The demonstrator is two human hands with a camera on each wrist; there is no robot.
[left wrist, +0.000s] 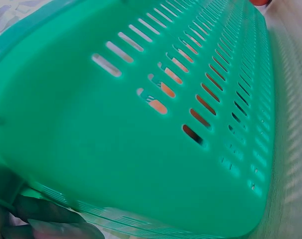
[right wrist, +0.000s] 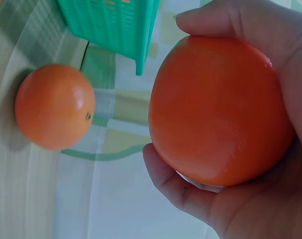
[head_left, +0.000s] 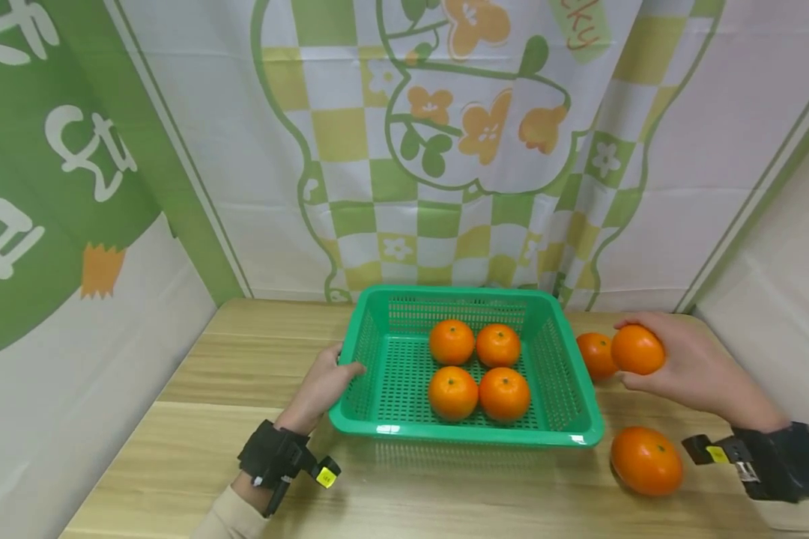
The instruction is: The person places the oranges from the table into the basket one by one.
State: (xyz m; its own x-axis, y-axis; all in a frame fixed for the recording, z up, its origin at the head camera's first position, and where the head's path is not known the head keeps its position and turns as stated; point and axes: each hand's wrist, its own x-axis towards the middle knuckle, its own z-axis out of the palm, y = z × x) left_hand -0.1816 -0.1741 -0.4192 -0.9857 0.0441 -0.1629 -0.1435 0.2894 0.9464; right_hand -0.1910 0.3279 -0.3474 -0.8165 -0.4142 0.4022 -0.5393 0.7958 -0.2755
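Note:
A green plastic basket (head_left: 465, 432) with slotted walls stands on the table, several oranges (head_left: 453, 393) grouped inside it toward its middle. My left hand (head_left: 323, 388) grips its left rim, thumb over the edge on the inner side. In the left wrist view the basket's wall (left wrist: 91, 149) fills most of the picture, with fingertips (left wrist: 56, 224) at the lower left. To the right of the basket, my right hand (head_left: 694, 370) holds an orange (head_left: 639, 349) between thumb and fingers. That orange (right wrist: 221, 112) looms large in the right wrist view, raised off the table.
One loose orange (head_left: 595, 355) sits on the table close to the basket's right side, partly behind the held one. Another orange (head_left: 647, 461) lies nearer the front right. A patterned curtain (head_left: 445, 247) hangs behind the wooden table (head_left: 195, 434), with fabric walls at both sides.

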